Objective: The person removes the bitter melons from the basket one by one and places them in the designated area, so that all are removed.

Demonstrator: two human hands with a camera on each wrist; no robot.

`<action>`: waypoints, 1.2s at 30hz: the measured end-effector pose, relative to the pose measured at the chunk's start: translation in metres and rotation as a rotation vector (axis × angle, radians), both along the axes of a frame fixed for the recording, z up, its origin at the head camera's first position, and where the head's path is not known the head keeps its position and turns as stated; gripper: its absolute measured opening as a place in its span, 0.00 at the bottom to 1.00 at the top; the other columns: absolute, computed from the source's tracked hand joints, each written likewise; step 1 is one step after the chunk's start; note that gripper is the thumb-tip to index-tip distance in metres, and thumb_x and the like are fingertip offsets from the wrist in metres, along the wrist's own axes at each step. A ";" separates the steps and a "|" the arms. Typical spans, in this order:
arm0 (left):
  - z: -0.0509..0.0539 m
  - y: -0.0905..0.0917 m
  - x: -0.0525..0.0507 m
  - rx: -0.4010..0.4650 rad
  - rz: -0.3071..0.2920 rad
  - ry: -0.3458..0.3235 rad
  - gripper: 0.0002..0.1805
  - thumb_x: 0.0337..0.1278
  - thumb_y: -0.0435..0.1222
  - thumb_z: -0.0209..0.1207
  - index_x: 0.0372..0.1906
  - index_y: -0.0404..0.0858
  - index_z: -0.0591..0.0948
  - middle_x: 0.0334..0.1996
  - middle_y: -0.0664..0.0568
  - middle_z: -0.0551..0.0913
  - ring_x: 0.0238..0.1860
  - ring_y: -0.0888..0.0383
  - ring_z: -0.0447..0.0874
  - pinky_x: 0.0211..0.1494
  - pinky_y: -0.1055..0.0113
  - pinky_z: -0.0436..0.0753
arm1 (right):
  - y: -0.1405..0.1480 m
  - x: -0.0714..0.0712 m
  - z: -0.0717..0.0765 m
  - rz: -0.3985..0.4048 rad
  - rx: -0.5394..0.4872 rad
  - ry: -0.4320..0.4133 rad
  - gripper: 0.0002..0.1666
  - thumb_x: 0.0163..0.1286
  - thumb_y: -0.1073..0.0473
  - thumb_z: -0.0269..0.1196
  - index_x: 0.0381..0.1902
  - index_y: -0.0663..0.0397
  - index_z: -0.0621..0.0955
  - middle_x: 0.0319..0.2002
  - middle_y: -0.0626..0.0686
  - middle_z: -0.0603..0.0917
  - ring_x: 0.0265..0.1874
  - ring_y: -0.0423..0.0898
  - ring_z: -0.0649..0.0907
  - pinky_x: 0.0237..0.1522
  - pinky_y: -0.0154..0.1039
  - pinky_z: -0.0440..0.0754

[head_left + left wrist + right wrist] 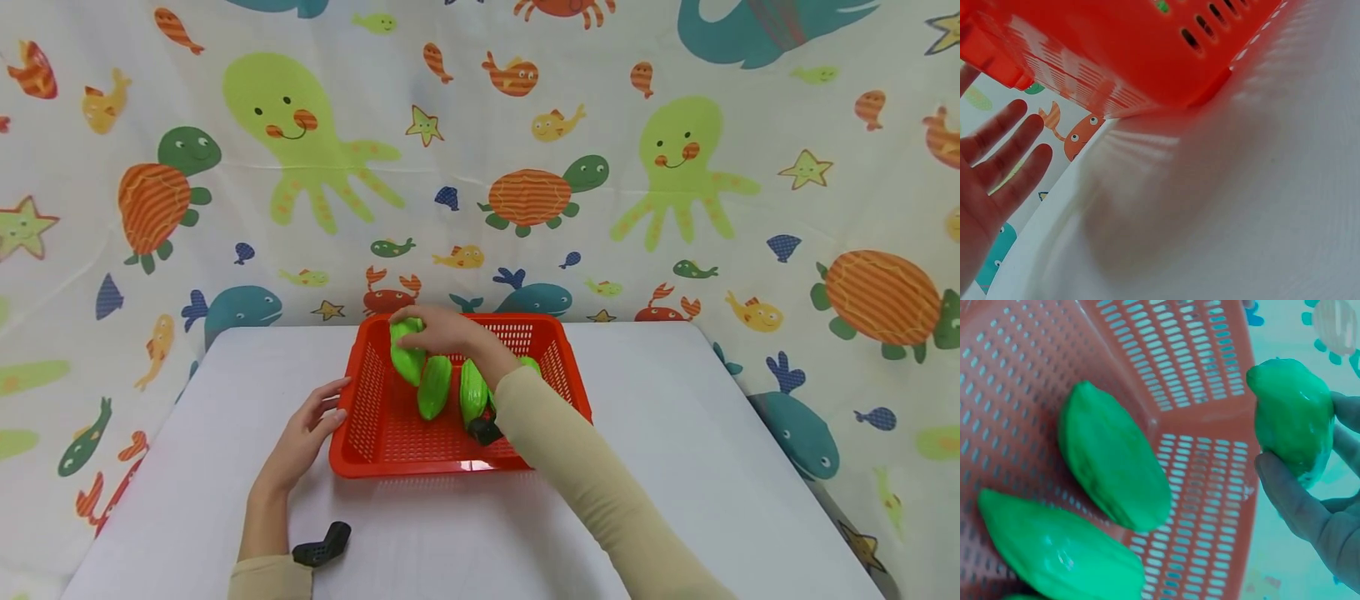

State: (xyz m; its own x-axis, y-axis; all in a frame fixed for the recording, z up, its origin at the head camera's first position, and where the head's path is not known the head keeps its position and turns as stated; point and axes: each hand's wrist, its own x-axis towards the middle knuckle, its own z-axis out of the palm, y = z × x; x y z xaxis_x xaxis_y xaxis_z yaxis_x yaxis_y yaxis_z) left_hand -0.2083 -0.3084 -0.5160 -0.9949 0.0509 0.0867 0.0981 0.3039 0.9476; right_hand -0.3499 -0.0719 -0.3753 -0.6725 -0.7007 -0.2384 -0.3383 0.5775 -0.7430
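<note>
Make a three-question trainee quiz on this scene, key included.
1. Relative to the basket, the left hand is: A) inside it; B) outside, at its left side; C) out of view.
2. True or false: the right hand holds nothing.
3. Fill in: the basket's colour is ____.

Key: 1. B. 2. False; it holds a green vegetable. 3. Red.

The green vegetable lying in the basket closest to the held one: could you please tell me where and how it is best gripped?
I would pinch this green vegetable across its middle from above, along its two long sides: it is elongated and narrows toward its ends, and the red basket is open on top, while its walls would likely hinder a sideways approach.
</note>
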 end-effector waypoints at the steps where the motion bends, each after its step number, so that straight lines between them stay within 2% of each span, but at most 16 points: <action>1: 0.000 0.000 -0.001 0.000 -0.002 0.000 0.30 0.71 0.46 0.53 0.74 0.49 0.62 0.70 0.49 0.65 0.66 0.48 0.65 0.52 0.73 0.77 | 0.003 -0.001 0.002 -0.006 -0.004 -0.002 0.28 0.72 0.51 0.60 0.69 0.45 0.71 0.63 0.51 0.72 0.46 0.49 0.79 0.46 0.41 0.81; 7: -0.001 -0.001 -0.004 -0.004 -0.005 -0.007 0.30 0.71 0.46 0.52 0.74 0.48 0.62 0.70 0.48 0.64 0.66 0.48 0.65 0.51 0.74 0.77 | 0.021 -0.009 0.017 -0.053 -0.029 -0.003 0.27 0.72 0.50 0.60 0.68 0.40 0.72 0.60 0.52 0.74 0.49 0.46 0.78 0.49 0.42 0.80; 16: 0.001 -0.002 -0.004 -0.020 0.006 -0.012 0.31 0.70 0.47 0.52 0.74 0.49 0.62 0.71 0.48 0.64 0.66 0.50 0.65 0.52 0.72 0.77 | 0.055 -0.019 0.037 -0.140 -0.120 -0.032 0.26 0.73 0.52 0.58 0.68 0.41 0.71 0.57 0.56 0.76 0.50 0.49 0.79 0.49 0.43 0.81; 23: -0.001 -0.004 -0.004 -0.021 -0.009 -0.004 0.30 0.72 0.46 0.51 0.74 0.49 0.62 0.71 0.48 0.64 0.66 0.51 0.65 0.52 0.73 0.76 | 0.082 -0.027 0.036 -0.226 -0.175 -0.030 0.27 0.72 0.51 0.60 0.67 0.43 0.72 0.56 0.59 0.76 0.51 0.51 0.79 0.55 0.53 0.78; 29: -0.001 -0.004 -0.003 -0.030 -0.007 -0.002 0.30 0.71 0.46 0.51 0.75 0.48 0.61 0.71 0.47 0.63 0.66 0.48 0.64 0.52 0.75 0.76 | 0.105 -0.033 0.035 -0.295 -0.210 -0.024 0.26 0.73 0.52 0.60 0.67 0.45 0.71 0.52 0.60 0.77 0.47 0.52 0.80 0.51 0.47 0.81; 31: -0.001 -0.003 -0.003 -0.032 -0.003 -0.006 0.31 0.71 0.46 0.51 0.75 0.48 0.61 0.71 0.47 0.63 0.67 0.47 0.64 0.52 0.75 0.76 | 0.114 -0.034 0.036 -0.322 -0.219 -0.024 0.26 0.73 0.53 0.60 0.67 0.46 0.71 0.52 0.62 0.76 0.47 0.53 0.80 0.51 0.48 0.81; 36: 0.000 -0.002 -0.002 -0.034 0.002 -0.011 0.31 0.71 0.47 0.52 0.75 0.49 0.61 0.71 0.49 0.63 0.67 0.48 0.64 0.56 0.65 0.78 | 0.140 -0.041 0.034 -0.396 -0.222 -0.008 0.26 0.73 0.52 0.60 0.67 0.44 0.71 0.54 0.62 0.76 0.48 0.54 0.81 0.51 0.48 0.82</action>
